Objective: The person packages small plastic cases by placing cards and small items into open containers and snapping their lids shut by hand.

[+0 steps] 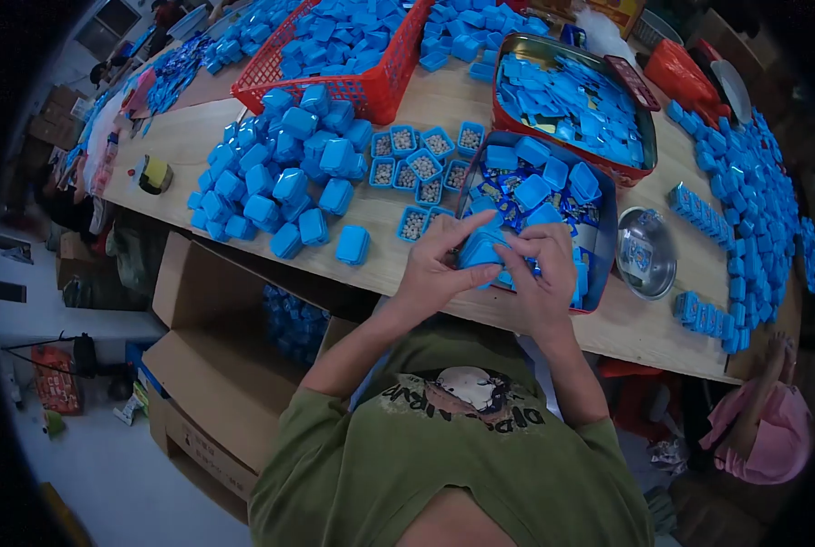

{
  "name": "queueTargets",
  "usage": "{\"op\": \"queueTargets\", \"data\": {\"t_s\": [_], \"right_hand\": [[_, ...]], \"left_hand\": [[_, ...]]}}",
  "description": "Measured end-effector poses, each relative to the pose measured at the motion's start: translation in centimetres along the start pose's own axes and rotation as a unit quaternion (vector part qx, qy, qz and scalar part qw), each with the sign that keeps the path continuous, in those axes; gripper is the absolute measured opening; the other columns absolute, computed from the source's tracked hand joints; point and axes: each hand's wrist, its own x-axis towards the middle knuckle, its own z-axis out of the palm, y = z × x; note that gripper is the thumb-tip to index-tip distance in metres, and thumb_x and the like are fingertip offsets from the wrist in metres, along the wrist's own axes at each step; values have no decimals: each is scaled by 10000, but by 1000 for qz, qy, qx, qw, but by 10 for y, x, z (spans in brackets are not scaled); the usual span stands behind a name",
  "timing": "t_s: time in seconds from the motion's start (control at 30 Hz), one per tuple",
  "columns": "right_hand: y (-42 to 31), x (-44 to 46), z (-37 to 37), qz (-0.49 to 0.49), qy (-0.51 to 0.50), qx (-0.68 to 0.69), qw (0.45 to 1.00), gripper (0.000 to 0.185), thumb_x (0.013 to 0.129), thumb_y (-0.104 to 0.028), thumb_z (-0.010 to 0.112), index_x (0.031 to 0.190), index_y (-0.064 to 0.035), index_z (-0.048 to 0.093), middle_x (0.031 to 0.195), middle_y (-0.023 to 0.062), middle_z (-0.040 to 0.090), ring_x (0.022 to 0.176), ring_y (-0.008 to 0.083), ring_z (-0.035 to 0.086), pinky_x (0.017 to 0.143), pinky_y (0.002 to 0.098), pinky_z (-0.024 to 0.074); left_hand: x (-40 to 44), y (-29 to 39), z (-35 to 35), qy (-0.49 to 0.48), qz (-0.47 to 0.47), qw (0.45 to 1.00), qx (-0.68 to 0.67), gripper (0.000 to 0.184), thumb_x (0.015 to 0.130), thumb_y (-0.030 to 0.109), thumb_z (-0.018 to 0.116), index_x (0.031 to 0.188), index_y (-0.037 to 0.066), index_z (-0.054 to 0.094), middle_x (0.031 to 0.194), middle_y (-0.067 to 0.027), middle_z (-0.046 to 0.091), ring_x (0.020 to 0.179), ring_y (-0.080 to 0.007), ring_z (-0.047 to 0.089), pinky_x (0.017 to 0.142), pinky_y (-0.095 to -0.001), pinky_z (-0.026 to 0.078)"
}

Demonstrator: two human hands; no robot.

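The long wooden table (462,96) stretches across the room, spread with blue plastic. Under its near edge, to the left, stands an open cardboard carton (211,374) with more blue pieces (294,319) down inside. A person in a green T-shirt (462,438) is right up against the table, and someone in a pink top (768,433) is by its right end. Along that side lies a broad bank of small blue boxes (745,228). Toward the back sits a red lattice basket (389,87), heaped full, with a mound of closed blue boxes (289,164) just in front. Right of the basket is a rectangular tin (540,50), gold inside, holding flat blue pieces (562,100); nearer, a dark-walled tray (605,237) holds blue tubs (532,191) and shiny packets (581,214). A steel bowl (658,283) stands beside that tray. At the tray's near left part I see the left hand (439,264) and the right hand (544,269), both pinching one piece between thumb and fingers. Left of the tray cluster open pellet-filled tubs (423,167). The pinched thing, a small blue plastic box (480,244), is held up between the hands, partly hidden by fingers
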Motion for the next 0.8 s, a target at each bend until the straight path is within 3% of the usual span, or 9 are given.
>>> {"op": "queueTargets", "data": {"t_s": [0.03, 0.07, 0.1, 0.17, 0.3, 0.37, 0.4, 0.47, 0.8], "right_hand": [[-1, -3, -1, 87, 8, 86, 992, 135, 750, -6, 722, 831, -32, 617, 882, 54, 542, 788, 158, 528, 693, 261, 437], [0, -5, -1, 175, 15, 170, 970, 136, 741, 4, 726, 815, -38, 620, 890, 43, 544, 796, 153, 526, 700, 258, 435], [3, -5, -4, 175, 12, 172, 969, 136, 741, 4, 726, 815, -38, 620, 890, 43, 544, 796, 153, 526, 700, 258, 435], [13, -6, -10, 350, -27, 488, 799, 170, 704, 39, 736, 804, -46, 628, 980, 30, 533, 832, 135, 524, 730, 247, 435], [17, -17, -13, 367, -97, 523, 763, 238, 700, 10, 744, 891, -70, 626, 1063, 44, 529, 890, 155, 555, 787, 251, 449], [7, -16, -13, 402, -82, 523, 747, 419, 716, -31, 745, 1086, -58, 549, 1036, 73, 573, 931, 164, 576, 819, 288, 462], [5, -17, -15, 403, -84, 524, 746, 419, 716, -31, 745, 1086, -58, 549, 1036, 73, 573, 931, 164, 576, 819, 288, 462], [3, -20, -19, 508, -131, 593, 611, 595, 724, -64, 740, 1229, -44, 426, 1059, 102, 585, 941, 189, 601, 815, 299, 479], [2, -34, -6, 481, -103, 602, 629, 509, 729, -20, 704, 1158, -52, 432, 957, 92, 599, 855, 170, 622, 750, 281, 507]], "left_hand": [[0, 0, 0, 6, -1, 1000, 2, 643, 690, 82, 794, 1280, 65, 539, 978, -58, 569, 871, -146, 533, 701, -282, 460], [-1, -1, 0, 2, 70, 997, 28, 580, 707, 112, 782, 1249, 98, 577, 953, -62, 551, 856, -167, 522, 681, -291, 447], [-2, -2, -1, -4, 141, 988, 55, 518, 724, 143, 770, 1218, 132, 615, 929, -66, 533, 841, -188, 512, 661, -301, 434], [-1, 3, -5, -19, 188, 978, 92, 479, 712, 144, 775, 1173, 142, 644, 934, -80, 544, 834, -213, 519, 659, -315, 438], [1, 4, -11, -58, 292, 940, 164, 403, 708, 168, 773, 1099, 213, 690, 951, -101, 568, 811, -262, 531, 648, -339, 447], [2, 12, -13, -68, 302, 935, 171, 418, 714, 148, 747, 1118, 229, 676, 964, -101, 558, 829, -265, 529, 660, -348, 457], [2, 14, -14, -81, 315, 929, 175, 437, 721, 129, 720, 1138, 245, 661, 977, -100, 549, 846, -269, 528, 671, -357, 466], [2, 12, -16, -91, 324, 920, 200, 426, 730, 132, 710, 1136, 250, 661, 980, -102, 551, 855, -271, 533, 677, -355, 472], [-12, -1, -18, -105, 310, 922, 208, 338, 783, 207, 699, 1104, 309, 678, 976, -84, 599, 817, -274, 566, 656, -364, 476]]}}
